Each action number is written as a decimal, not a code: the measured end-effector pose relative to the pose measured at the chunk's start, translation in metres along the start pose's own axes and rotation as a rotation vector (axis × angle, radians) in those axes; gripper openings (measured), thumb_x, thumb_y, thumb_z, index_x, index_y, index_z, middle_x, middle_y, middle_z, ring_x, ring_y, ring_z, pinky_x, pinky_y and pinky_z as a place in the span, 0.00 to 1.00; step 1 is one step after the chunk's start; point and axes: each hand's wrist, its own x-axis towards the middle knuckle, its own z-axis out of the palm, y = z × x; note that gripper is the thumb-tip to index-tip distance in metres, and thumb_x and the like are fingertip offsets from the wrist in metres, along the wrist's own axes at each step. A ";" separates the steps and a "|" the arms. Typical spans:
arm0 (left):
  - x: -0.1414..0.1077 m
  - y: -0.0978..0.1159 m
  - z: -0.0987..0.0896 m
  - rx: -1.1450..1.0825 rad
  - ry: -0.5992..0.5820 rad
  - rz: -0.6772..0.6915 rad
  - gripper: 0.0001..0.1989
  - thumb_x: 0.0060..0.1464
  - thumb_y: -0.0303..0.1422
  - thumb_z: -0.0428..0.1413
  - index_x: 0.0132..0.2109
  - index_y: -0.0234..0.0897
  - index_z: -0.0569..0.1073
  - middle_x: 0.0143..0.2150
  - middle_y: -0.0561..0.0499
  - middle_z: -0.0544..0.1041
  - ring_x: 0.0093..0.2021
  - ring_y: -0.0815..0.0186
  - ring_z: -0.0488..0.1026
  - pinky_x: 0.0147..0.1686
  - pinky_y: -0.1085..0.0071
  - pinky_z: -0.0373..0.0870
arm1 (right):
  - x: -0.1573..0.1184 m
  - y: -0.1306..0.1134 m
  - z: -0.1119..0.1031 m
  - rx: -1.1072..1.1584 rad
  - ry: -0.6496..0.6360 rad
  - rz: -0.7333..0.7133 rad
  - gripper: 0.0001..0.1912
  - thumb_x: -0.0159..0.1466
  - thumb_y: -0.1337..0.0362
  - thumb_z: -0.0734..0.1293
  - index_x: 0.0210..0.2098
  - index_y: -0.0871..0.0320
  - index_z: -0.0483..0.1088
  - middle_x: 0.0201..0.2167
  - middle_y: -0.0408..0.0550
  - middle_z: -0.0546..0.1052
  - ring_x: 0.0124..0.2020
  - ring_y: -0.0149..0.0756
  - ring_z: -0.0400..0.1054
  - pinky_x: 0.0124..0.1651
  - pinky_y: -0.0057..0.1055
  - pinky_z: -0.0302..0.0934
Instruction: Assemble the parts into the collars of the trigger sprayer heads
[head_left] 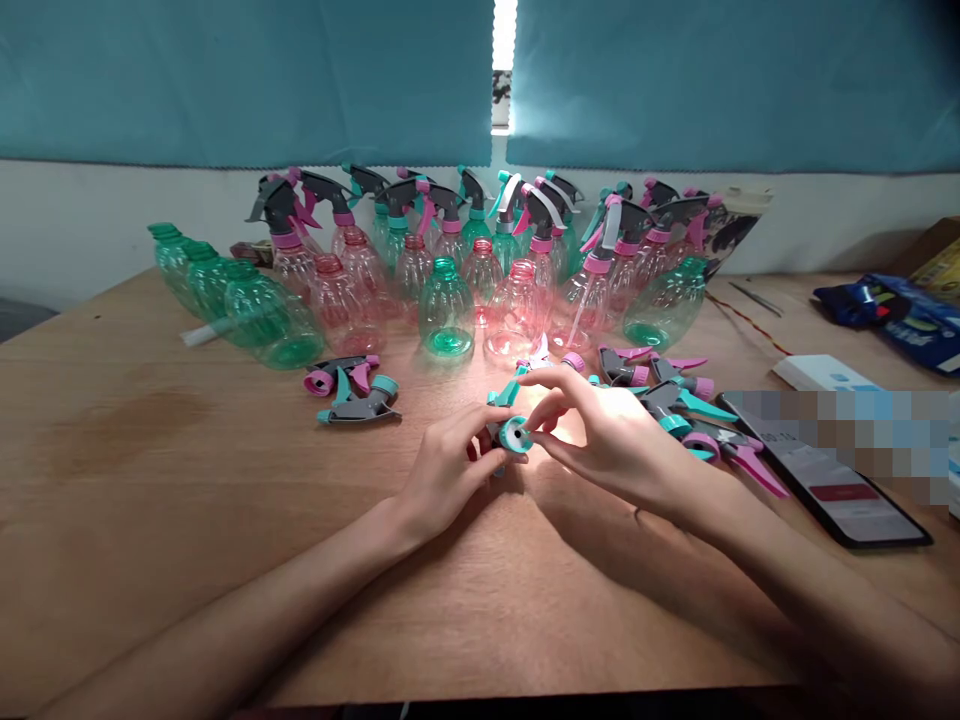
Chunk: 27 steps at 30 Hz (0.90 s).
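Note:
My left hand (454,460) is closed round a spray trigger head (516,434) with a teal collar and a teal lever. The collar's open end faces me and shows a white inside with a dark hole in the middle. At the collar's right rim, the thumb and a finger of my right hand (592,425) come together in a pinch, while its index finger arches above. Whether anything small sits in that pinch, I cannot make out. Two loose trigger heads (364,403) lie to the left, and several more (675,400) are heaped to the right.
Several green bottles (448,310) and pink bottles (517,310) stand in rows at the back, many with trigger heads on. A clear tube (217,330) lies by the left bottles. On the right are a phone (840,480), a white box (825,372), tweezers (756,298) and blue packets (900,315).

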 end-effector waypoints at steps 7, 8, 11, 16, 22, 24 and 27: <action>0.000 0.000 0.000 -0.006 -0.017 0.006 0.14 0.53 0.24 0.57 0.48 0.37 0.72 0.32 0.55 0.73 0.27 0.72 0.67 0.26 0.77 0.65 | -0.002 -0.001 0.003 -0.013 -0.003 -0.043 0.32 0.60 0.74 0.62 0.61 0.57 0.48 0.35 0.45 0.74 0.36 0.33 0.71 0.42 0.30 0.66; 0.000 0.000 0.000 -0.005 -0.025 0.002 0.14 0.53 0.24 0.57 0.48 0.37 0.72 0.33 0.55 0.74 0.28 0.71 0.67 0.27 0.76 0.65 | -0.002 -0.001 0.003 -0.008 -0.006 -0.040 0.34 0.59 0.74 0.62 0.61 0.57 0.47 0.35 0.45 0.74 0.37 0.33 0.71 0.42 0.30 0.66; 0.000 0.001 0.000 0.000 -0.046 -0.003 0.14 0.53 0.24 0.57 0.47 0.37 0.72 0.34 0.54 0.73 0.28 0.71 0.67 0.27 0.76 0.65 | -0.002 -0.003 0.005 0.028 -0.018 -0.031 0.36 0.59 0.74 0.63 0.63 0.57 0.44 0.35 0.45 0.72 0.37 0.33 0.70 0.42 0.31 0.66; 0.001 0.000 -0.001 -0.006 -0.071 0.004 0.12 0.53 0.21 0.55 0.44 0.37 0.72 0.32 0.55 0.73 0.28 0.71 0.67 0.28 0.76 0.65 | 0.002 -0.004 0.012 0.056 0.018 -0.058 0.35 0.59 0.74 0.62 0.62 0.57 0.45 0.34 0.44 0.72 0.36 0.34 0.70 0.42 0.32 0.66; 0.001 0.000 0.001 0.016 -0.070 0.000 0.14 0.54 0.23 0.56 0.49 0.37 0.71 0.34 0.54 0.72 0.28 0.72 0.66 0.28 0.76 0.65 | -0.001 -0.004 0.004 -0.006 0.000 -0.002 0.35 0.60 0.73 0.63 0.62 0.57 0.44 0.35 0.45 0.72 0.36 0.35 0.69 0.43 0.34 0.65; 0.000 0.001 0.001 0.033 -0.076 0.009 0.15 0.55 0.23 0.56 0.49 0.37 0.71 0.35 0.54 0.72 0.28 0.72 0.66 0.28 0.75 0.65 | -0.003 -0.004 0.002 -0.046 -0.030 -0.007 0.33 0.60 0.73 0.62 0.62 0.57 0.46 0.37 0.47 0.72 0.39 0.37 0.69 0.44 0.35 0.65; 0.001 0.001 0.000 0.041 -0.074 0.015 0.13 0.55 0.24 0.54 0.48 0.38 0.71 0.35 0.54 0.72 0.28 0.71 0.67 0.28 0.75 0.66 | -0.004 -0.006 0.007 -0.045 -0.053 -0.027 0.29 0.62 0.72 0.61 0.60 0.56 0.49 0.39 0.49 0.72 0.42 0.38 0.69 0.44 0.35 0.65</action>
